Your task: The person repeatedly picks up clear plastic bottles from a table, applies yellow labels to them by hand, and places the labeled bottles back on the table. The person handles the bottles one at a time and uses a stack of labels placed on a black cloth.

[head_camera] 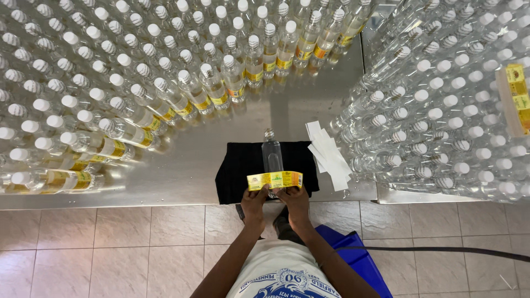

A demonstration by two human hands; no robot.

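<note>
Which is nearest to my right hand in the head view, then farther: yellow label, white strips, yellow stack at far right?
1. Yellow label, held by the right hand.
2. White strips, just right of the black cloth.
3. Yellow stack, far right atop the bottles.

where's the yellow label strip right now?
Head view, lower centre: the yellow paper label strip is held between the left hand and right hand, across the clear plastic bottle lying on the black cloth.
</note>
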